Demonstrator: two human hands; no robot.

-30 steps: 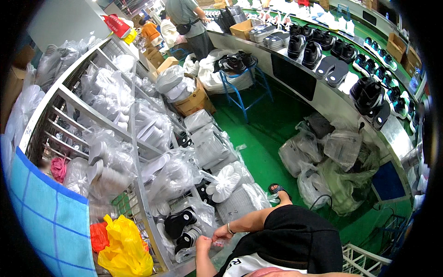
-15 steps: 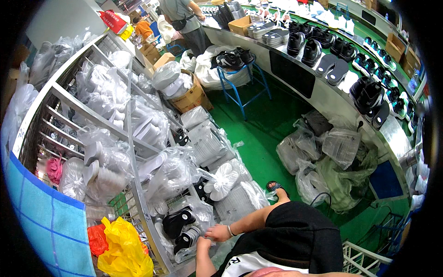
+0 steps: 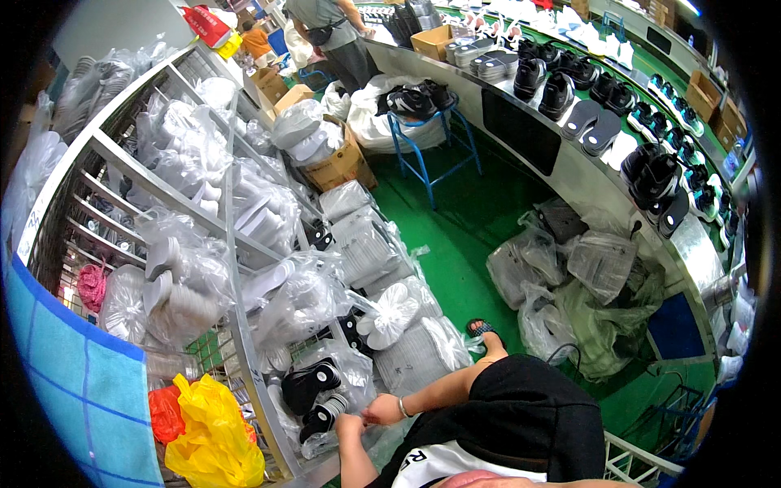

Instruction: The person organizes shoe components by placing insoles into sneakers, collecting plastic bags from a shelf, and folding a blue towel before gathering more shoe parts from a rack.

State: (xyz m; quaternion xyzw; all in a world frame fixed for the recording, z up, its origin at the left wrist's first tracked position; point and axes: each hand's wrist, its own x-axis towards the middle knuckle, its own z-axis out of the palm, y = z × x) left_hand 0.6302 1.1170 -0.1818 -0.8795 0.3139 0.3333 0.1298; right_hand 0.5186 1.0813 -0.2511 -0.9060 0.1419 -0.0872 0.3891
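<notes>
Low in the head view, my left hand and my right hand are close together, fingers closed on the edge of a clear plastic bag. A bracelet circles my right wrist. Inside the bag, just left of my hands, lie stacked black and white insoles with pale round marks. My fingertips are small, so their exact grip on the plastic is hard to see.
Bagged insoles fill a metal rack on the left, with a yellow plastic bag near it. More bagged stacks lie beyond my hands. A blue stool carries black shoes. Shoes line a curved conveyor; a person stands behind.
My two hands have come slightly nearer each other at the bag's edge, with the left a little further left. The whole view has shifted slightly.
</notes>
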